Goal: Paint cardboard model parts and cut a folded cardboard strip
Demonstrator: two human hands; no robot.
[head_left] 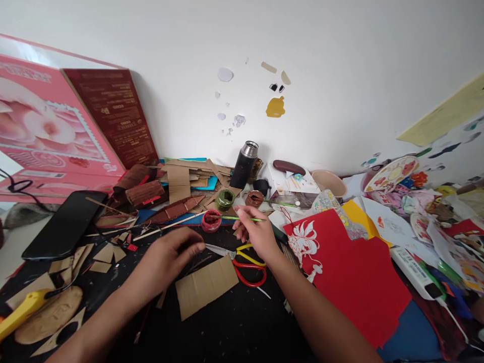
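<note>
My right hand pinches a thin green-handled paintbrush. Its tip reaches into a small open jar of red paint. Beside that stand a jar of green paint and a jar of brown paint. My left hand hovers over the black tabletop left of the scissors, loosely curled, thumb apart, with no object visible in it; its other fingertips are hidden. Scissors with red and yellow handles lie under my right wrist. A cut cardboard piece rests between my forearms.
A black flask stands open near the wall. Behind my left hand are a brown-painted boat shape and stacked cardboard strips. At left lie a phone and a yellow-handled tool. Red paper spreads on the right.
</note>
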